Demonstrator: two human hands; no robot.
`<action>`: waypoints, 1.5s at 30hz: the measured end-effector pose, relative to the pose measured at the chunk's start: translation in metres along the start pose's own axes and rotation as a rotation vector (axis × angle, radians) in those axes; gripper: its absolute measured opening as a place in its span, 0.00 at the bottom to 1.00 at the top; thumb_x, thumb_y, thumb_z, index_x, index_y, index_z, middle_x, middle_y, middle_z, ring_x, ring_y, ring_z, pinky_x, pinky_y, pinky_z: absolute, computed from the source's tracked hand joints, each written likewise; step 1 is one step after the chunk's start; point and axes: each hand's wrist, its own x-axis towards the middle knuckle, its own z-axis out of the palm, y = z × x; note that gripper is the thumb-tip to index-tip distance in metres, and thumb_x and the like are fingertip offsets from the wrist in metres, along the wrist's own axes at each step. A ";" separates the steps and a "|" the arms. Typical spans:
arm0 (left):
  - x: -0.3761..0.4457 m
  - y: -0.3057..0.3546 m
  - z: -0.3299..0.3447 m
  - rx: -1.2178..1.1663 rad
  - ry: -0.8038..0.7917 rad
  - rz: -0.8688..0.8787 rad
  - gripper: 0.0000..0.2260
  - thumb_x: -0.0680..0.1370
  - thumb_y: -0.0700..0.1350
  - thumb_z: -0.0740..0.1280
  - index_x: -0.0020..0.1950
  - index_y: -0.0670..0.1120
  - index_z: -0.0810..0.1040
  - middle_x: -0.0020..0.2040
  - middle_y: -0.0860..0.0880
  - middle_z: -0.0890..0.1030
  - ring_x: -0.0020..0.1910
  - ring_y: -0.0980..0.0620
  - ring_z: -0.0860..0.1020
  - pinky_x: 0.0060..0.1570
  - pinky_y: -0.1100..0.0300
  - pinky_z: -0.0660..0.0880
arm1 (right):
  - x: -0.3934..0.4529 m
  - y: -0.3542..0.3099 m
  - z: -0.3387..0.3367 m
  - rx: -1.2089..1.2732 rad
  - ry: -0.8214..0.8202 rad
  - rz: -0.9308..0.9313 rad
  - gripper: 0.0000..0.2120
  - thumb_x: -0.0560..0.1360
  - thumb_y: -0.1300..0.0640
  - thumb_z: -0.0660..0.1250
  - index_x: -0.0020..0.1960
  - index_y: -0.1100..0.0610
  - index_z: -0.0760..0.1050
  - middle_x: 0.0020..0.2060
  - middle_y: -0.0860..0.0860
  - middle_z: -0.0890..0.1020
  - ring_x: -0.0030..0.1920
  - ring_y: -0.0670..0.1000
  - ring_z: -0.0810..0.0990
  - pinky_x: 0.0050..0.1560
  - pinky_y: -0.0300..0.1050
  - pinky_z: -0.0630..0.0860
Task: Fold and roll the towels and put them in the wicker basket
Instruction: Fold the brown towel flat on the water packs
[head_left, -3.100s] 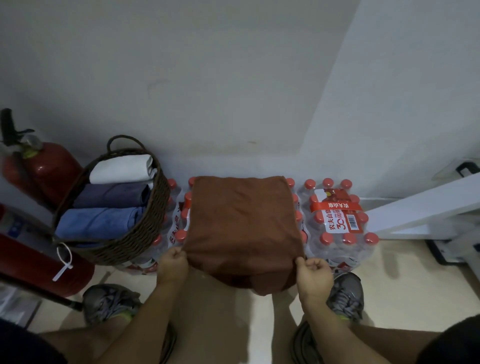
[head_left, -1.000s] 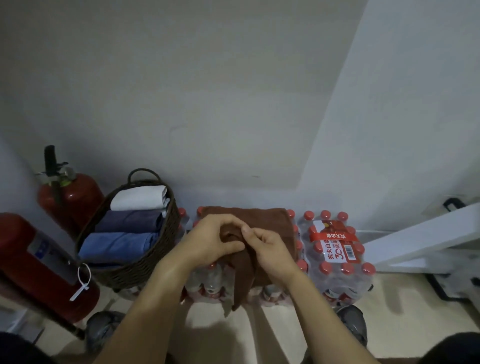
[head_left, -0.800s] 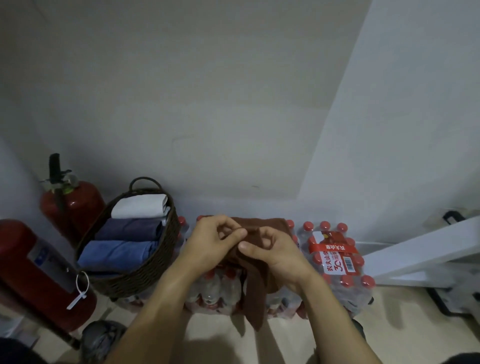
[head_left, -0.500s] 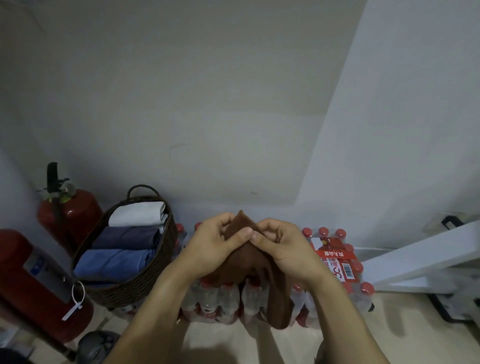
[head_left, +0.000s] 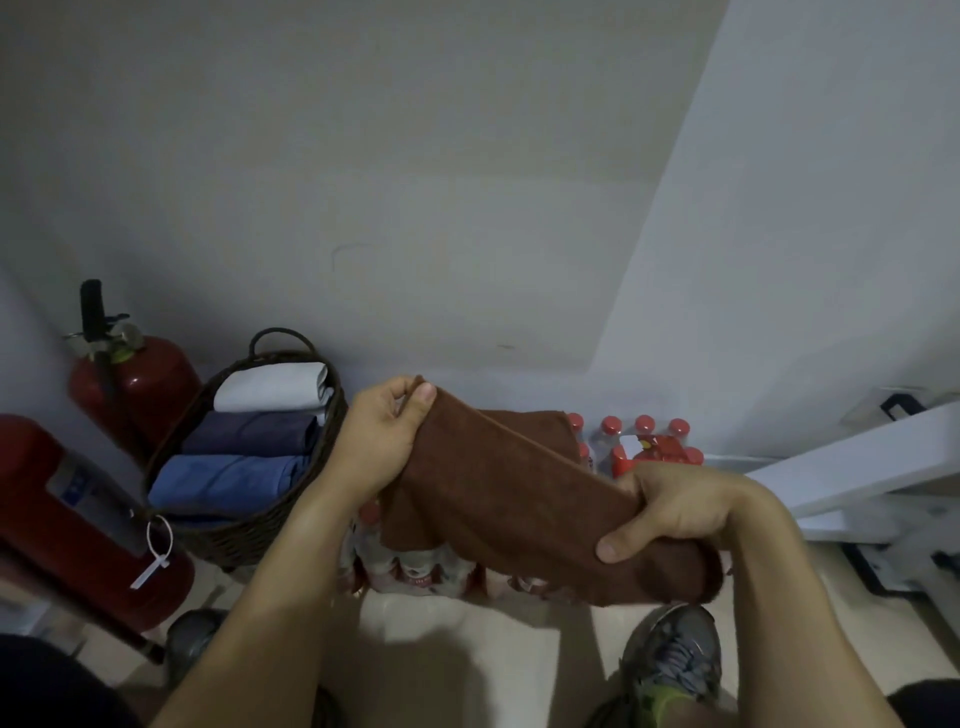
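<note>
A brown towel (head_left: 498, 493), folded into a long band, stretches in the air between my two hands above packs of water bottles. My left hand (head_left: 382, 441) pinches its upper left corner between thumb and fingers. My right hand (head_left: 670, 512) grips its lower right end, fingers curled round the cloth. The wicker basket (head_left: 244, 535) stands to the left and holds three rolled towels: a white towel (head_left: 270, 387), a dark blue towel (head_left: 249, 434) and a light blue towel (head_left: 223, 478).
Shrink-wrapped packs of red-capped water bottles (head_left: 644, 441) sit on the floor against the wall. Two red fire extinguishers (head_left: 130, 389) stand at the left. A white frame (head_left: 852, 467) runs along the right. My shoes (head_left: 670, 660) rest on the pale floor.
The towel lay flat on the bottle packs; both hands lifted it, brought its edges together, then drew apart, the right hand sliding down and to the right along the fold.
</note>
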 end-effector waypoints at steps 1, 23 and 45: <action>0.002 -0.006 -0.003 0.032 0.024 -0.016 0.12 0.82 0.46 0.62 0.44 0.42 0.80 0.36 0.50 0.83 0.34 0.59 0.80 0.36 0.67 0.75 | -0.002 0.006 -0.005 0.037 -0.016 0.001 0.10 0.68 0.62 0.78 0.49 0.61 0.85 0.49 0.62 0.85 0.47 0.58 0.85 0.49 0.46 0.81; 0.088 -0.110 -0.007 0.335 0.162 -0.280 0.11 0.83 0.44 0.57 0.47 0.39 0.73 0.44 0.42 0.75 0.44 0.45 0.73 0.44 0.56 0.68 | 0.159 0.035 -0.054 0.422 0.827 -0.277 0.10 0.80 0.55 0.66 0.47 0.59 0.83 0.37 0.52 0.86 0.37 0.50 0.83 0.43 0.47 0.82; 0.163 -0.210 0.016 0.945 -0.181 -0.303 0.16 0.80 0.52 0.64 0.63 0.44 0.73 0.62 0.42 0.64 0.52 0.37 0.75 0.59 0.44 0.73 | 0.276 0.074 -0.112 -0.545 0.668 -0.040 0.10 0.78 0.51 0.67 0.52 0.57 0.80 0.49 0.54 0.74 0.50 0.57 0.78 0.52 0.43 0.73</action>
